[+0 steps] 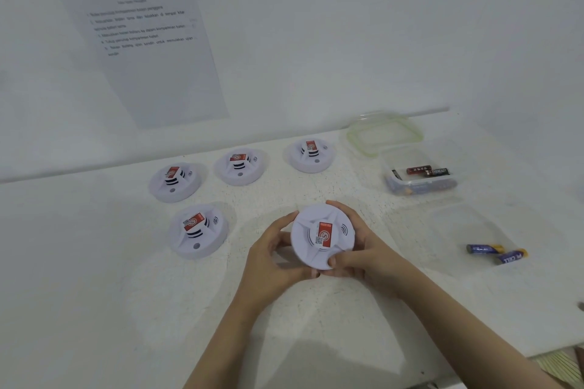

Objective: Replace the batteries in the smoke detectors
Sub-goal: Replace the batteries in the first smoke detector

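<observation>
A round white smoke detector point(311, 251) with a red label is held tilted above the white table, its face turned to me. My left hand point(271, 259) grips its left edge with curled fingers. My right hand point(360, 249) grips its right side, thumb on the lower rim. Several more white detectors lie face up on the table: one point(197, 230) to the left, and three in a row behind, detector point(174, 181), detector point(240, 166) and detector point(311, 155). Two blue batteries point(496, 253) lie in a clear container at the right.
A clear plastic box point(422, 172) at the back right holds several red and black batteries. Its green-rimmed lid point(384, 134) lies behind it by the wall. A printed instruction sheet point(145, 41) hangs on the wall. The table's front edge runs at the lower right.
</observation>
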`<state>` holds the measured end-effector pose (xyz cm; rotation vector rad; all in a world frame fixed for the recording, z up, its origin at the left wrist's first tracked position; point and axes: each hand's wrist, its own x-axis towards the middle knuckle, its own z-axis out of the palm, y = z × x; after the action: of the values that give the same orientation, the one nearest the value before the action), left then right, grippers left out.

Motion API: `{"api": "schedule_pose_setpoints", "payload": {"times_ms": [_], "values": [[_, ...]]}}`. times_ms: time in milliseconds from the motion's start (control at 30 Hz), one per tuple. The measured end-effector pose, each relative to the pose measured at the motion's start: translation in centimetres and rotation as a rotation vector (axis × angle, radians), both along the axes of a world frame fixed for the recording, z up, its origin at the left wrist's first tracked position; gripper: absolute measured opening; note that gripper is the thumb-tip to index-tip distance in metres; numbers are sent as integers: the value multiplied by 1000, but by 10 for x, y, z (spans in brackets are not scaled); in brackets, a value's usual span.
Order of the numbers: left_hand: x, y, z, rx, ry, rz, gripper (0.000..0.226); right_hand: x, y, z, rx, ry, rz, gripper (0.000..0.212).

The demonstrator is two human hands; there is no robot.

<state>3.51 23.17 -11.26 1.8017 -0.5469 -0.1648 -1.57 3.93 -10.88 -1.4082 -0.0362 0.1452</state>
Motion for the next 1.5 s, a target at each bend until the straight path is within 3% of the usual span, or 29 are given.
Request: {"api": "schedule_pose_setpoints", "payload": {"times_ms": [367,1133,1500], "values": [[1,1,-3,3,29,-6,86,0,1,4,210,100,0,72],[-2,1,-1,3,-2,9,83,-5,2,3,325,96,-68,69],[-5,-1,-1,2,-32,38,84,-10,5,3,152,31,-150,63]]}}
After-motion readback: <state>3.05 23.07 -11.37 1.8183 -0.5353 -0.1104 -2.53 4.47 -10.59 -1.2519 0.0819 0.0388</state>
